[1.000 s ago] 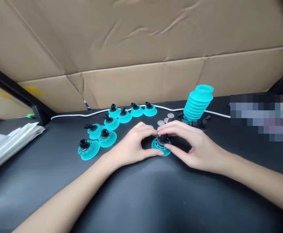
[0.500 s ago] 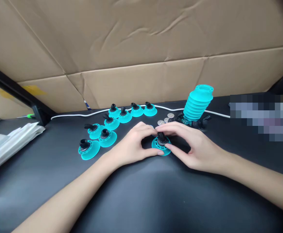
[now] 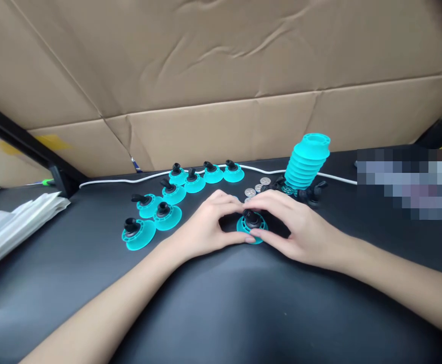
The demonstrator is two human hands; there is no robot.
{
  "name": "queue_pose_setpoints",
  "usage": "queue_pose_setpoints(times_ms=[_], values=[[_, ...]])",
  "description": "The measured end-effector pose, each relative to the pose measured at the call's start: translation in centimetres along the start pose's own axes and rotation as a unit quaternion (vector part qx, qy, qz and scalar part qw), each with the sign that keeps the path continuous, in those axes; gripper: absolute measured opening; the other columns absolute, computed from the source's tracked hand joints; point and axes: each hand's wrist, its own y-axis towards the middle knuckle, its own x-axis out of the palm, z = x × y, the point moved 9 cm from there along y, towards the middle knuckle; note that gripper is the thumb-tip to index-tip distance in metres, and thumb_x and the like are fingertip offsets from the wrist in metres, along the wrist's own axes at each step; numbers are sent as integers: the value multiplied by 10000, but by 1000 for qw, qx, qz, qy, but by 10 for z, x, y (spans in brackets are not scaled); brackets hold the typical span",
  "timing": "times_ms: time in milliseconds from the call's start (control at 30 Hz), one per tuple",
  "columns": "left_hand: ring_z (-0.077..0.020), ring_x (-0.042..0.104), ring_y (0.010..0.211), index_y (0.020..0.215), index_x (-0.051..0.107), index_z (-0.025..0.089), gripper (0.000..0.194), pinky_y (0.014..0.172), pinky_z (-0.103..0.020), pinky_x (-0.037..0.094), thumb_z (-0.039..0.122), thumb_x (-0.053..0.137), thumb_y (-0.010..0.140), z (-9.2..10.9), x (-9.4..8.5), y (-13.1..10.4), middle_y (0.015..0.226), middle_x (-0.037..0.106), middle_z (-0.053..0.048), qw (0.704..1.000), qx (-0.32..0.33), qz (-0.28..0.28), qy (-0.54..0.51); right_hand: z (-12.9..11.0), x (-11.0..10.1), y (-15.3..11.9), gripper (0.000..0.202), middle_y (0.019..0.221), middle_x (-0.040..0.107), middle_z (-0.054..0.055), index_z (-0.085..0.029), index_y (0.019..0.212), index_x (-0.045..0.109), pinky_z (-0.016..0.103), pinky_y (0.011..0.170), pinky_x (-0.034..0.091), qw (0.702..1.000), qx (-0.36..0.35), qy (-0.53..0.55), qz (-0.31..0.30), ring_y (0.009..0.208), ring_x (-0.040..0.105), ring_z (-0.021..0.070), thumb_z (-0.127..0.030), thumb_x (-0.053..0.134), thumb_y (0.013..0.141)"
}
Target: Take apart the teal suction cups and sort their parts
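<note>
A turquoise cone-shaped base [image 3: 241, 233] with a black knobbed part [image 3: 252, 218] on top sits on the black table in front of me. My left hand [image 3: 208, 225] curves round its left side, thumb on the near rim and fingers behind. From the right, my right hand [image 3: 300, 227] closes on the same piece, its thumb at the near side of the black part and its fingertips behind. The far side of the piece is partly hidden by my fingers. Several silver discs [image 3: 250, 192] lie just behind my hands.
Several similar turquoise pieces with black tops [image 3: 168, 217] stand to the left and back. A leaning stack of turquoise cones [image 3: 306, 164] rises at back right, black parts [image 3: 312, 194] around its foot. A white cable [image 3: 118, 180] runs along the cardboard wall [image 3: 206, 136]. White papers [image 3: 19, 222] lie left.
My right thumb has shifted left along the near rim, close to my left thumb. The black knobbed part has turned or tilted a little. My left hand keeps its hold.
</note>
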Motion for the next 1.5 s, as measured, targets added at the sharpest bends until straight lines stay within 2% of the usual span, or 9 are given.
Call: queue_pose_setpoints(times_ms=[233,400,533,733,900,1100,1267,1400,1500], values=[[-259,601,1036,1140,801,235,406,934,-400,542,448,914,814,-1,0,0,1080,753,-64,1000,-1,4,2,-2,1,0,485,1324,700,105,-263,1445,577,462,1063,584,999,3,33,-15,1235,661,261,-78,578,997],[-254,594,1052,1214,795,236,462,951,-400,534,445,911,819,-1,0,0,1111,752,-66,1000,-3,4,6,-1,-2,1,384,1211,734,100,-232,1371,622,453,1010,601,1000,-2,23,4,1144,683,264,-156,660,996],[-243,583,1031,1159,805,210,421,942,-389,528,429,916,817,0,0,-1,1084,751,-61,1000,1,3,5,-1,1,1,446,1260,704,104,-237,1411,596,433,1031,588,999,1,46,-9,1172,675,243,-87,595,991],[-256,592,1054,1235,791,249,471,960,-406,533,442,910,822,-2,0,-1,1110,755,-58,1000,-2,5,2,1,-3,2,347,1200,714,116,-210,1349,634,435,986,594,1000,17,19,11,1127,677,257,-170,652,1005],[-262,600,1041,1188,807,243,454,947,-409,541,464,915,807,-2,0,-1,1093,756,-64,1000,-6,5,3,-1,-5,2,469,1245,720,100,-239,1418,601,417,997,601,999,9,38,5,1149,692,246,-91,627,974],[-265,610,1062,1228,800,248,487,966,-416,542,464,914,807,-2,0,-1,1116,757,-66,1000,-4,9,7,0,-3,1,368,1221,753,97,-234,1378,634,416,983,625,1000,-5,6,16,1138,720,251,-179,654,1015],[-281,623,1101,1241,796,250,519,996,-445,545,475,924,791,-5,0,-3,1156,762,-82,1000,-4,17,4,-2,-24,0,262,1190,760,94,-228,1265,692,404,986,622,996,-29,-74,35,1090,740,248,-204,693,1003],[-281,623,1112,1228,802,251,490,1012,-448,539,453,924,798,-6,-1,-5,1170,762,-81,1000,-13,9,10,-1,-37,-2,149,1140,709,99,-239,1129,739,379,836,629,993,-47,-111,-13,956,725,238,-254,710,984],[-281,619,1114,1224,799,247,488,1007,-450,541,445,927,797,-5,-4,-5,1167,764,-78,1000,-14,9,14,3,-35,-7,198,1044,728,68,-255,1179,728,350,735,602,991,-25,-114,-69,852,715,222,-256,686,986]])
